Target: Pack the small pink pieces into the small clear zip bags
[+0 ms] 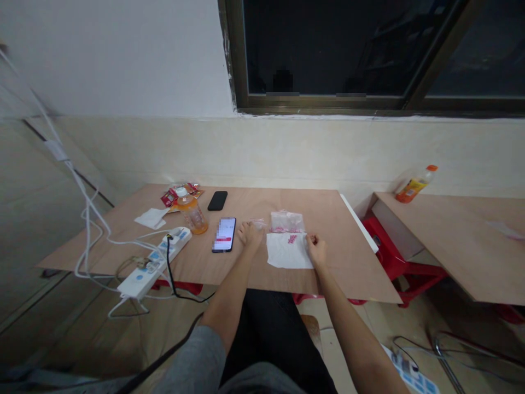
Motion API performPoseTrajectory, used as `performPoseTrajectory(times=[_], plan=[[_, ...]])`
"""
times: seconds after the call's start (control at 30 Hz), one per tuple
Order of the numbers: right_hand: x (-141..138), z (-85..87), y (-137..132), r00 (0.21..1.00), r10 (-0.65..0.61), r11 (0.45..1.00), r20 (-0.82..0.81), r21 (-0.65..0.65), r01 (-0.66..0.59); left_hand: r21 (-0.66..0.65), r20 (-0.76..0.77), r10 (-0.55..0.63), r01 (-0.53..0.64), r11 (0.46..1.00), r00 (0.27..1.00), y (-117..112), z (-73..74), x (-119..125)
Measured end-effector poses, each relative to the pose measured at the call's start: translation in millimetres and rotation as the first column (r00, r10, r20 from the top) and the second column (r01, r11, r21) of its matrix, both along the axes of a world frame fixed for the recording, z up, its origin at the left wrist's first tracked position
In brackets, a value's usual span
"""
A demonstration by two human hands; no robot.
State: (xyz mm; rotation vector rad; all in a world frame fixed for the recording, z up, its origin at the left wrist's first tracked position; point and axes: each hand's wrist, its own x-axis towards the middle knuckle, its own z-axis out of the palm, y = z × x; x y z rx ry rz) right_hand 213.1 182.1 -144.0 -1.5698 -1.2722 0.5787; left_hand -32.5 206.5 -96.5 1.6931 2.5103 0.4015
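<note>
Well, the plywood tabletop (328,219) spreads across the middle of the frame, smooth and pale, with a red plastic stool (394,257) showing at its right, beside a second plywood board (451,235). A white power strip (153,262) lies at the table's lower left, and a clear plastic bottle (192,215) of orange drink stands above it. Nearer my hands, a soft white sheet (288,250) with pink marks lies flat, and a clear plastic bag (287,222) with pink print, too small to read, lies just above it, touching its top edge. My right hand (316,249) is at the sheet's right edge, fingers drawn together; I can't tell whether they pinch it. My left hand (250,234) is just left of the sheet, fingers together beside a small scrap of clear plastic (258,223), and I can't tell if they grip it. A phone (224,234) with a blurred, lit screen lies just left of that hand.
</note>
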Motion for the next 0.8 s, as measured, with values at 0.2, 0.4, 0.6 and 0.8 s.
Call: performPoseTrajectory(times=[0.2, 0.4, 0.6, 0.8], plan=[[0, 3.2, -2, 1.000, -0.005, 1.000, 0.027, -0.014, 0.005, 0.012, -0.075, -0.052, 0.053, 0.999, 0.996, -23, -7.8, -18], [-3, 10.3, -5, 0.999, -0.011, 1.000, 0.041, -0.018, 0.012, 0.019, -0.048, -0.185, 0.187, 0.982, 0.981, -47, -8.5, -32], [-4, 10.7, -5, 0.998, -0.028, 0.999, 0.049, -0.030, 0.029, -0.003, 0.041, -0.330, 0.330, 0.944, 0.943, -58, -3.0, -37], [-3, 10.0, -5, 0.998, -0.018, 0.999, 0.062, -0.026, 0.019, 0.034, 0.042, -0.318, 0.316, 0.948, 0.947, -55, -3.0, -20]])
